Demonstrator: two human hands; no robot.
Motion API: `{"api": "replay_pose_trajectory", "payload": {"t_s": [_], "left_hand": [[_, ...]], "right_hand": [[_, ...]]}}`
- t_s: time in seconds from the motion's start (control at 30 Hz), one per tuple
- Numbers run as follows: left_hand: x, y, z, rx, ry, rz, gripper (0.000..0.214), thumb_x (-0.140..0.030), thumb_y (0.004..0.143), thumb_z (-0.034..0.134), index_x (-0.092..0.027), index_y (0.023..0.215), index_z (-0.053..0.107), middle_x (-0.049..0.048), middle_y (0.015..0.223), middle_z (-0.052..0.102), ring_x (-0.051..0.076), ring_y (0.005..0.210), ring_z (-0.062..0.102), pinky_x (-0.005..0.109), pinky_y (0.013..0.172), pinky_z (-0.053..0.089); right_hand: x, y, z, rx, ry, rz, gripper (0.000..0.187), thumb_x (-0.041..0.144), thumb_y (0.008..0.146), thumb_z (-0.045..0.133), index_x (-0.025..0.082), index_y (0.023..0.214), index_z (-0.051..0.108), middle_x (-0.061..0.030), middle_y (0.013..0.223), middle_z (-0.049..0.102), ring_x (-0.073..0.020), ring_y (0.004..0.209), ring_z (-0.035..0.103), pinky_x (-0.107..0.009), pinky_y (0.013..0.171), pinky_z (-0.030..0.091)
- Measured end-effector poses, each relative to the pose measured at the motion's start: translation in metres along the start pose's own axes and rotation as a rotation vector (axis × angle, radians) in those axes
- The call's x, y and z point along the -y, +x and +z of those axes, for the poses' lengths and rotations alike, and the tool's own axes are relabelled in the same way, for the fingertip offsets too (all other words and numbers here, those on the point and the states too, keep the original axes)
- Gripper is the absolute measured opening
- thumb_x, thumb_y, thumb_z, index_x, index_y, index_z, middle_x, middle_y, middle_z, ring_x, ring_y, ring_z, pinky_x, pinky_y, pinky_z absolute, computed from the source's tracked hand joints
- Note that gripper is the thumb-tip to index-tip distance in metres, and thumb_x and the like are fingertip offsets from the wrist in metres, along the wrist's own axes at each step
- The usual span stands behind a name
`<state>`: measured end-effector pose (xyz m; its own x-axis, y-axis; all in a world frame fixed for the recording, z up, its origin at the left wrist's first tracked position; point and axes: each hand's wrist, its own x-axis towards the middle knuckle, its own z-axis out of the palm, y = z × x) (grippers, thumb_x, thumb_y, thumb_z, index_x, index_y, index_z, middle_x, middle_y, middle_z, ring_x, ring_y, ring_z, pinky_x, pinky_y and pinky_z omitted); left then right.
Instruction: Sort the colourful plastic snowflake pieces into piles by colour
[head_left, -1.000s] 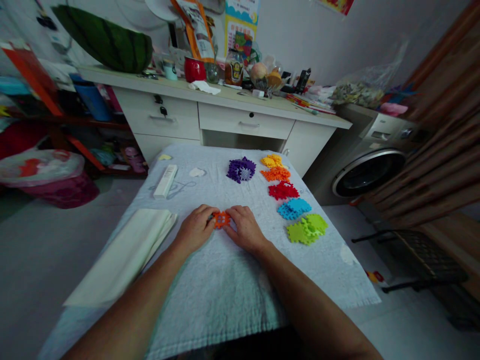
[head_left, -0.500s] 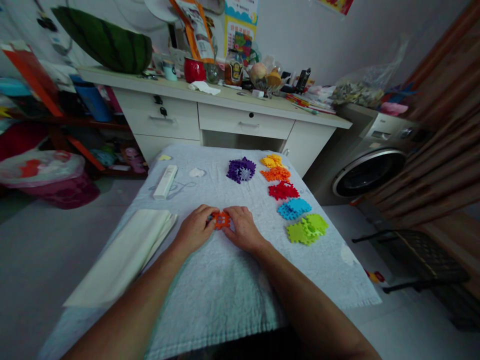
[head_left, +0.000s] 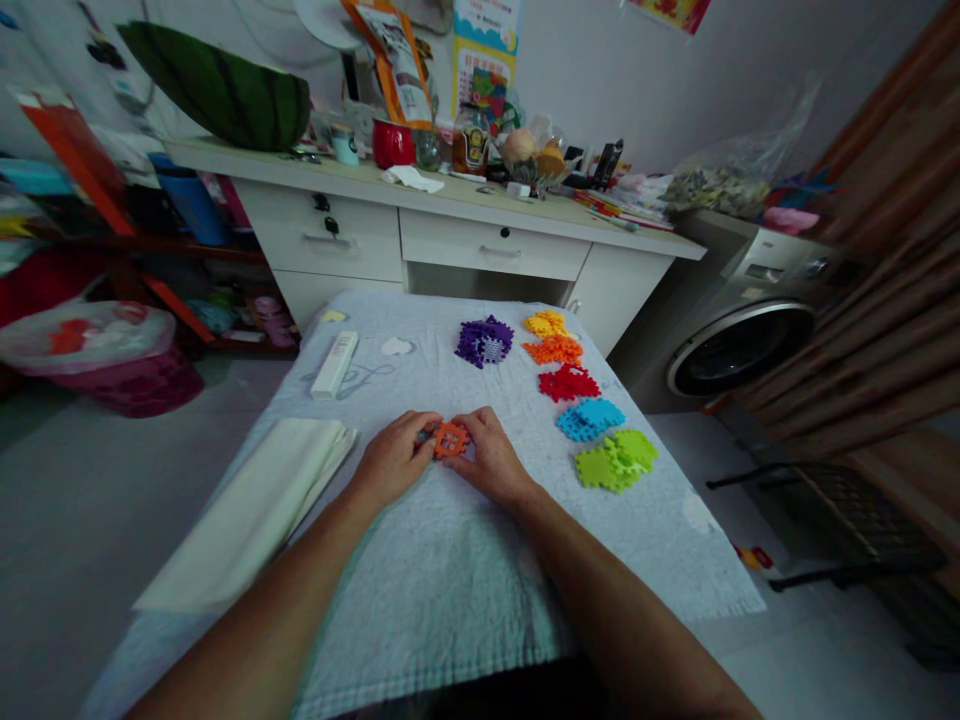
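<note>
Between my two hands is an orange interlocking puzzle piece (head_left: 451, 440) with notched edges and cut-outs in its middle. My left hand (head_left: 397, 455) pinches its left edge, my right hand (head_left: 491, 455) its right edge. Something small and dark shows by the left fingertips, too hidden to name. Beyond the hands sits a purple pile (head_left: 484, 341) of similar pieces. Down the right side run piles in yellow (head_left: 547, 323), orange (head_left: 553, 349), red (head_left: 568, 382), blue (head_left: 590, 419) and green (head_left: 616, 460).
A pale cloth (head_left: 483, 580) covers the table. On its left lie a white narrow box (head_left: 334, 365) and a folded cream cloth (head_left: 251, 510). Behind stands a white desk (head_left: 495, 238) bearing jars and a watermelon (head_left: 225, 90); a washing machine (head_left: 739, 320) is at right.
The orange piece is tilted up a little and shows more of its face. My right fingers have shifted along its right edge. The piles stay where they were.
</note>
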<state>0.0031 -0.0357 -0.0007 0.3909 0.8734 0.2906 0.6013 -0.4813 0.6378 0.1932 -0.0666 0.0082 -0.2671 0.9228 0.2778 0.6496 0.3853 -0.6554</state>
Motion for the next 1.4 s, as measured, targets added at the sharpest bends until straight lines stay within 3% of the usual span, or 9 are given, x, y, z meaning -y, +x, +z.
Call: {"api": "replay_pose_trajectory", "payload": {"t_s": [0.17, 0.37, 0.53, 0.63, 0.83, 1.17, 1.3, 1.4], "left_hand": [[0.004, 0.000, 0.003, -0.002, -0.001, -0.001, 0.033, -0.021, 0.082, 0.048, -0.020, 0.112, 0.061, 0.0066, 0.108, 0.067, 0.021, 0.099, 0.064, 0.035, 0.087, 0.051], [0.001, 0.000, 0.000, 0.004, 0.006, -0.010, 0.030, -0.023, 0.082, 0.048, -0.020, 0.109, 0.062, 0.0064, 0.107, 0.067, 0.021, 0.096, 0.065, 0.034, 0.084, 0.052], [-0.001, -0.001, -0.002, 0.002, 0.001, -0.014, 0.028, -0.024, 0.083, 0.048, -0.020, 0.106, 0.063, 0.0063, 0.105, 0.067, 0.020, 0.092, 0.065, 0.034, 0.083, 0.052], [-0.001, 0.000, -0.002, -0.001, 0.003, -0.019, 0.028, -0.025, 0.083, 0.049, -0.020, 0.106, 0.063, 0.0060, 0.104, 0.067, 0.020, 0.091, 0.065, 0.033, 0.083, 0.052], [-0.001, 0.000, -0.001, 0.017, 0.002, -0.036, 0.029, -0.025, 0.083, 0.048, -0.018, 0.106, 0.063, 0.0070, 0.105, 0.066, 0.020, 0.093, 0.065, 0.034, 0.085, 0.052], [0.000, 0.001, -0.001, 0.022, 0.014, -0.029, 0.029, -0.025, 0.084, 0.047, -0.018, 0.107, 0.064, 0.0079, 0.105, 0.066, 0.021, 0.094, 0.064, 0.035, 0.085, 0.051], [0.000, 0.000, -0.001, 0.017, 0.011, -0.026, 0.028, -0.025, 0.084, 0.047, -0.018, 0.106, 0.064, 0.0072, 0.104, 0.066, 0.020, 0.093, 0.064, 0.035, 0.085, 0.051], [0.001, 0.000, 0.000, 0.021, 0.017, -0.024, 0.028, -0.025, 0.084, 0.048, -0.018, 0.106, 0.064, 0.0072, 0.105, 0.066, 0.021, 0.095, 0.064, 0.034, 0.086, 0.051]], "right_hand": [[0.001, 0.001, -0.003, -0.084, 0.075, 0.096, 0.043, 0.011, 0.077, 0.066, 0.021, 0.118, 0.058, -0.0069, 0.112, 0.048, -0.0171, 0.098, 0.055, -0.032, 0.089, 0.050], [0.003, 0.005, -0.021, -0.115, 0.019, 0.116, 0.029, 0.010, 0.082, 0.055, 0.018, 0.109, 0.065, -0.0074, 0.104, 0.056, -0.0174, 0.090, 0.057, -0.033, 0.085, 0.049], [-0.018, 0.015, -0.060, -0.249, -0.146, 0.111, 0.029, 0.010, 0.081, 0.051, 0.016, 0.104, 0.068, -0.0094, 0.098, 0.061, -0.0201, 0.089, 0.057, -0.034, 0.086, 0.047], [-0.036, 0.023, -0.089, -0.314, -0.258, 0.184, 0.027, 0.013, 0.080, 0.052, 0.015, 0.102, 0.068, -0.0105, 0.096, 0.063, -0.0212, 0.089, 0.057, -0.035, 0.085, 0.046], [-0.065, 0.040, -0.127, -0.273, -0.496, 0.406, 0.026, 0.014, 0.082, 0.054, 0.013, 0.103, 0.069, -0.0108, 0.101, 0.067, -0.0192, 0.091, 0.058, -0.029, 0.084, 0.043], [-0.080, 0.050, -0.128, -0.113, -0.792, 0.612, 0.029, 0.016, 0.092, 0.045, 0.017, 0.109, 0.068, -0.0145, 0.108, 0.066, -0.0217, 0.094, 0.062, -0.028, 0.078, 0.043], [-0.064, 0.047, -0.125, -0.136, -0.850, 0.562, 0.029, 0.016, 0.091, 0.047, 0.016, 0.110, 0.069, -0.0159, 0.111, 0.064, -0.0247, 0.100, 0.060, -0.031, 0.081, 0.044], [-0.040, 0.039, -0.110, -0.110, -0.776, 0.476, 0.029, 0.021, 0.090, 0.052, 0.016, 0.115, 0.067, -0.0147, 0.112, 0.064, -0.0238, 0.102, 0.059, -0.031, 0.086, 0.044]]}}
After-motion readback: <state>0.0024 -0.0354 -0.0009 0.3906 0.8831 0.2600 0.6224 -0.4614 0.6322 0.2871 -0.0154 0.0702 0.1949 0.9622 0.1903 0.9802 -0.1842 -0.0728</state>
